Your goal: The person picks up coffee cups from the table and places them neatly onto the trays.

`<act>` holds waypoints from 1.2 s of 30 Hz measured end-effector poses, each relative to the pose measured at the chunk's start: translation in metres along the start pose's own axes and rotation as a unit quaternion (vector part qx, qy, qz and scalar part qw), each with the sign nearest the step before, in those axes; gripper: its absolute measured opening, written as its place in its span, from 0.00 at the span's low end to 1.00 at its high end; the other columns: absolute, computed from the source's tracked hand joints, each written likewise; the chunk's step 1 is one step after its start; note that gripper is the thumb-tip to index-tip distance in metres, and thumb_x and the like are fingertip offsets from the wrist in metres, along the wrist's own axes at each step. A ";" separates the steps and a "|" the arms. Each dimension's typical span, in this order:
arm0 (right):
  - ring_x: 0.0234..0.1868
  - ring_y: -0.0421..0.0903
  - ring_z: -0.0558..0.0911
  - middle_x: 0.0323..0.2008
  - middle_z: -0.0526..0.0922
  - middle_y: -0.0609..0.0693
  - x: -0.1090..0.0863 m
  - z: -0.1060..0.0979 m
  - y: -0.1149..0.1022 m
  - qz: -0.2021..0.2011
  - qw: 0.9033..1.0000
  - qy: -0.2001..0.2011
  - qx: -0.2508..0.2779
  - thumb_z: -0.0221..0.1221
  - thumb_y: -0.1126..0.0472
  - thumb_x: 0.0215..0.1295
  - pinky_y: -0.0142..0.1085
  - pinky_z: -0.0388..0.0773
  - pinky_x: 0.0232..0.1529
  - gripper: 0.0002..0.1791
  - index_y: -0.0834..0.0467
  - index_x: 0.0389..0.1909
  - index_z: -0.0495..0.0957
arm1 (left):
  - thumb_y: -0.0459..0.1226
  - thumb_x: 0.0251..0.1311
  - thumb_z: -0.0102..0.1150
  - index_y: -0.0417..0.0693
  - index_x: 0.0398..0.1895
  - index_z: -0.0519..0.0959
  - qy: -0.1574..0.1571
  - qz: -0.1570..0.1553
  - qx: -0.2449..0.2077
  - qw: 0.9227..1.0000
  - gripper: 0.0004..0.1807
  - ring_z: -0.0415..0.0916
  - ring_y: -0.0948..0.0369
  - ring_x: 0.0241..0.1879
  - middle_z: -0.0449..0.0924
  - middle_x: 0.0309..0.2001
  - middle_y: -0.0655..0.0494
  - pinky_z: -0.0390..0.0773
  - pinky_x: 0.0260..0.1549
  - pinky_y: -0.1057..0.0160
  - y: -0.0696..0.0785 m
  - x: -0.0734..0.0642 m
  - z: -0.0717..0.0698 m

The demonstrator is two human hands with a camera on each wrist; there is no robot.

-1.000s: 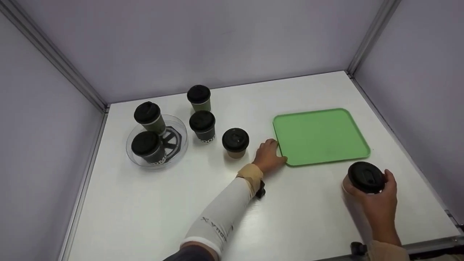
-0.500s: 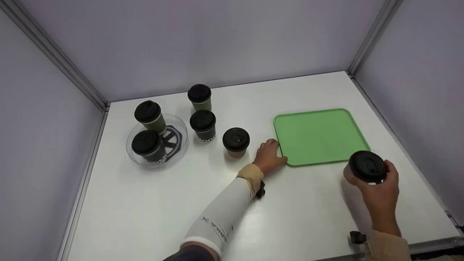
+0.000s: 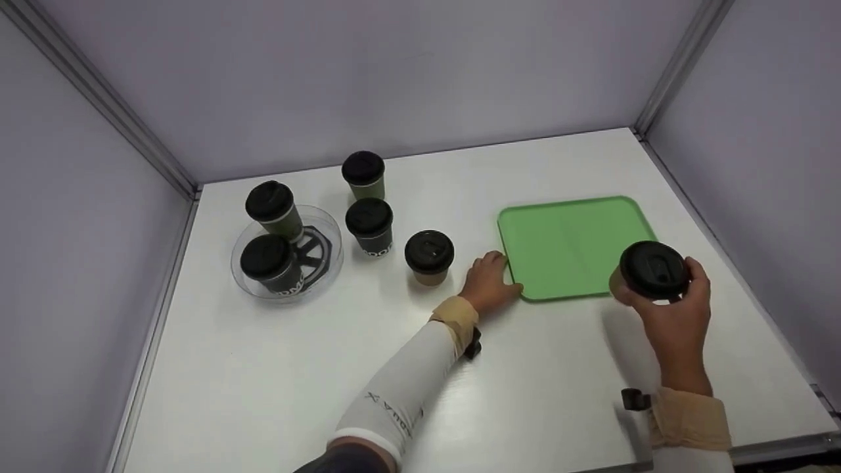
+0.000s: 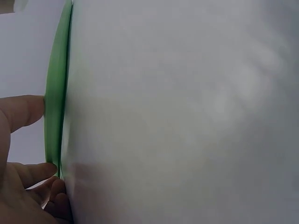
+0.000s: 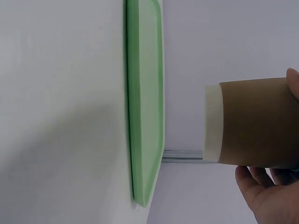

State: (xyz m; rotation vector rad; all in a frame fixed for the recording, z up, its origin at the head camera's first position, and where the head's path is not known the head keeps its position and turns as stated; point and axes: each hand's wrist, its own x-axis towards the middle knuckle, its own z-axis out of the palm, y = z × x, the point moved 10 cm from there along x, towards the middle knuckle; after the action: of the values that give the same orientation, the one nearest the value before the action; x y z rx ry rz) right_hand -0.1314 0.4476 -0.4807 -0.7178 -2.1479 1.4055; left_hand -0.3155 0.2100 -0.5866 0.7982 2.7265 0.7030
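Note:
My right hand (image 3: 680, 322) holds a lidded paper coffee cup (image 3: 654, 270) near the lid, above the table by the front right corner of a green tray (image 3: 568, 246). In the right wrist view, the cup's brown sleeve (image 5: 257, 122) and pale base show, tipped over empty air, apart from the tray's rim (image 5: 134, 93). My left hand (image 3: 488, 286) rests at the tray's left edge, its thumb by the near corner and its fingers farther up. The left wrist view has the fingertips (image 4: 35, 107) touching the green rim (image 4: 56, 93).
A brown cup (image 3: 429, 256) with a black lid stands left of my left hand. Behind it are a dark cup (image 3: 374, 244) and a green cup (image 3: 369, 189). Farther left, a clear round dish (image 3: 315, 279) holds two lidded cups (image 3: 279, 213). Walls border the back and sides.
My right hand has raised the coffee cup and carried it forward, toward the tray's near right corner. The left hand and the tray stay in place.

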 end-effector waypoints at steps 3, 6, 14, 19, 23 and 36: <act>0.67 0.38 0.58 0.70 0.57 0.48 0.004 0.008 -0.011 -0.012 1.000 -0.004 -0.002 0.78 0.58 0.44 0.39 0.59 0.67 0.60 0.52 0.75 0.50 | 0.54 0.59 0.60 0.45 0.67 0.69 -0.001 0.003 -0.001 1.000 0.36 0.64 0.53 0.61 0.66 0.65 0.52 0.66 0.59 0.59 0.001 -0.001 -0.002; 0.67 0.38 0.58 0.70 0.57 0.48 0.010 0.016 -0.021 -0.022 1.000 -0.009 0.001 0.78 0.57 0.44 0.38 0.59 0.66 0.60 0.51 0.75 0.51 | 0.53 0.59 0.60 0.45 0.67 0.69 -0.002 0.005 -0.005 1.000 0.36 0.64 0.53 0.61 0.66 0.65 0.52 0.66 0.58 0.58 0.004 -0.003 -0.006; 0.67 0.38 0.59 0.70 0.57 0.49 0.024 0.039 -0.041 -0.056 0.998 -0.027 0.019 0.77 0.59 0.45 0.38 0.60 0.66 0.59 0.53 0.75 0.50 | 0.53 0.59 0.59 0.45 0.66 0.70 -0.005 0.004 0.001 1.000 0.35 0.65 0.53 0.61 0.66 0.66 0.52 0.66 0.58 0.58 0.004 -0.003 -0.006; 0.68 0.39 0.58 0.70 0.57 0.50 0.032 0.054 -0.046 -0.063 0.997 -0.038 0.028 0.77 0.55 0.46 0.39 0.59 0.67 0.59 0.52 0.75 0.50 | 0.52 0.58 0.59 0.45 0.66 0.70 -0.001 0.002 0.002 1.000 0.35 0.65 0.53 0.61 0.66 0.66 0.52 0.66 0.59 0.58 0.003 -0.003 -0.006; 0.69 0.41 0.57 0.71 0.55 0.51 0.039 0.069 -0.045 -0.063 0.996 -0.046 0.032 0.77 0.54 0.47 0.42 0.58 0.68 0.60 0.52 0.75 0.48 | 0.52 0.59 0.59 0.45 0.67 0.70 -0.002 0.000 -0.001 1.000 0.35 0.64 0.53 0.61 0.65 0.66 0.52 0.65 0.59 0.58 0.002 -0.004 -0.005; 0.69 0.47 0.59 0.68 0.59 0.53 0.036 0.118 -0.030 -0.068 0.994 -0.081 0.020 0.78 0.49 0.44 0.46 0.58 0.66 0.60 0.55 0.75 0.52 | 0.54 0.60 0.57 0.47 0.66 0.70 -0.007 0.012 0.004 1.000 0.34 0.63 0.53 0.63 0.64 0.67 0.52 0.65 0.60 0.58 0.003 -0.004 -0.003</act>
State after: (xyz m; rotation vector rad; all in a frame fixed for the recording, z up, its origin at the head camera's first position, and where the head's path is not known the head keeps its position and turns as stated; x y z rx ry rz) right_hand -0.2392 0.3810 -0.4924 -0.4454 -2.2373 1.4740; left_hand -0.3119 0.2085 -0.5819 0.8344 2.7135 0.6890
